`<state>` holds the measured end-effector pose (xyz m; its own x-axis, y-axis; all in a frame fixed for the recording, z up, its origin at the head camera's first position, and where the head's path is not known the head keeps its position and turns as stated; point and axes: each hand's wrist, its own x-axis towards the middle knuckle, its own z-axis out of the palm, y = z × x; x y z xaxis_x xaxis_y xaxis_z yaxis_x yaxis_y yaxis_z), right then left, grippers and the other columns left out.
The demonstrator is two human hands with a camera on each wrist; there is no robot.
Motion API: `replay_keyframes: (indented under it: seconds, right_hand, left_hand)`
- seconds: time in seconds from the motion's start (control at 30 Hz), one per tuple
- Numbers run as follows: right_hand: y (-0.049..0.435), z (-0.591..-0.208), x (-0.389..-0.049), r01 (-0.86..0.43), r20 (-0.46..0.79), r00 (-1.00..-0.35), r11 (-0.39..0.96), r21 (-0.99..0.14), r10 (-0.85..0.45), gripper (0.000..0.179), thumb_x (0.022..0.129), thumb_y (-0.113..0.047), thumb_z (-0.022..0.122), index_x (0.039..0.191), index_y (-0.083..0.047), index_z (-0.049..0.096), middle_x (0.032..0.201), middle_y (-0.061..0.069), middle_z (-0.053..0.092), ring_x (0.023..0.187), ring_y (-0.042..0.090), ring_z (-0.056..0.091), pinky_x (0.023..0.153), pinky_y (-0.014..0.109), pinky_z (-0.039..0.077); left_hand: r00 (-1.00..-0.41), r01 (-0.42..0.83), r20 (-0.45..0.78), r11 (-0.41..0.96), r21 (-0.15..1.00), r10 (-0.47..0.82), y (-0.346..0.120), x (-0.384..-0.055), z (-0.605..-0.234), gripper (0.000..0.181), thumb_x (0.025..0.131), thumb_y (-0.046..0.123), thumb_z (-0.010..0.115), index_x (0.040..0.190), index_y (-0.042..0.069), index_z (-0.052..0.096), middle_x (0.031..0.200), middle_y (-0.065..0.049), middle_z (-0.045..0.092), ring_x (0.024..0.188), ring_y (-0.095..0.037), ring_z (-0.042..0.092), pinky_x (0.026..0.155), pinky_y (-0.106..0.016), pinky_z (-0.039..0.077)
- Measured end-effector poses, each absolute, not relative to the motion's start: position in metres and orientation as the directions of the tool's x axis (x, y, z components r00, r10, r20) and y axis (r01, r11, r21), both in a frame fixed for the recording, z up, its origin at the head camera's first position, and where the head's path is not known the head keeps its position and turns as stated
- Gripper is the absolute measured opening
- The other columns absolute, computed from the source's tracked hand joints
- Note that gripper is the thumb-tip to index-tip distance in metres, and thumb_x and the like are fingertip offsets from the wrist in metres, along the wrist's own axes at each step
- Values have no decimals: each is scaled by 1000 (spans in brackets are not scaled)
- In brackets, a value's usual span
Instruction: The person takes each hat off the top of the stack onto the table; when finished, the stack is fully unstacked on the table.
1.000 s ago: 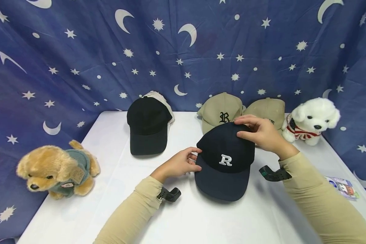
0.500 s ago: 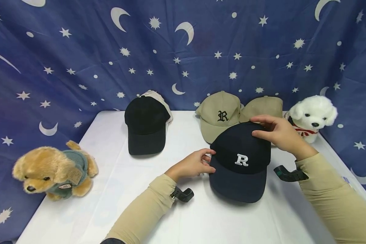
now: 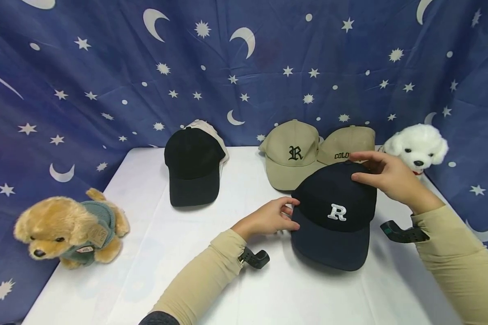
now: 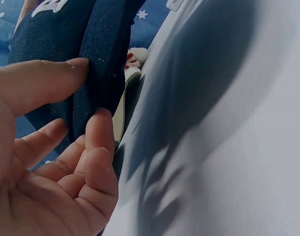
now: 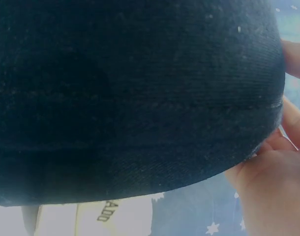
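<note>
A navy baseball cap [image 3: 331, 216] with a white letter R is held tilted, brim downward, over the front right of the white table. My left hand [image 3: 268, 217] pinches its left edge where brim meets crown; the left wrist view shows the thumb [image 4: 51, 81] on one face and curled fingers on the other. At the crown's top, my right hand [image 3: 394, 178] grips the fabric between thumb and fingers. In the right wrist view the dark crown [image 5: 135, 93] fills most of the picture. Behind it stand a tan cap [image 3: 290, 151] with a black R and another tan cap [image 3: 345, 140], partly covered.
A black cap [image 3: 193, 158] sits at the back left over a pale cap [image 3: 207, 128]. A golden plush dog [image 3: 73, 228] stands on the left edge, a white plush dog [image 3: 416, 146] at the back right. The starry blue curtain [image 3: 211, 85] hangs behind the white table [image 3: 146, 253].
Both hands have carried the navy cap to the right, in front of the second tan cap. My right forearm now overlaps more of the white dog.
</note>
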<state>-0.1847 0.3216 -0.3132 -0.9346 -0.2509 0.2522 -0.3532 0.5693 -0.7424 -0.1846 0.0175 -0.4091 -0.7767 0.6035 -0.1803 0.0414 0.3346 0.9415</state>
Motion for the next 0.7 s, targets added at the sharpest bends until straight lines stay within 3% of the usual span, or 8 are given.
replay_keyframes:
  seconds: [0.47,0.7]
  right_hand:
    - [352,-309,-186,-223,139,-974,685,-694,-176,49,91,-18,76,135,-3,60,118,-24,57,100,-4,55,78,10,44]
    - [372,-316,-188,-208,129,-978,693,-690,-165,50,92,-16,75,135,0,59,117,-28,55,106,-14,49,78,6,43]
  left_hand:
    - [-787,27,-199,356,934,583,57,-184,-416,61,83,11,81,138,12,56,100,2,57,76,-9,57,54,-25,49]
    - [-815,64,-186,404,912,549,78,-181,-420,59,82,15,83,135,15,59,99,6,60,85,-6,56,69,-21,49]
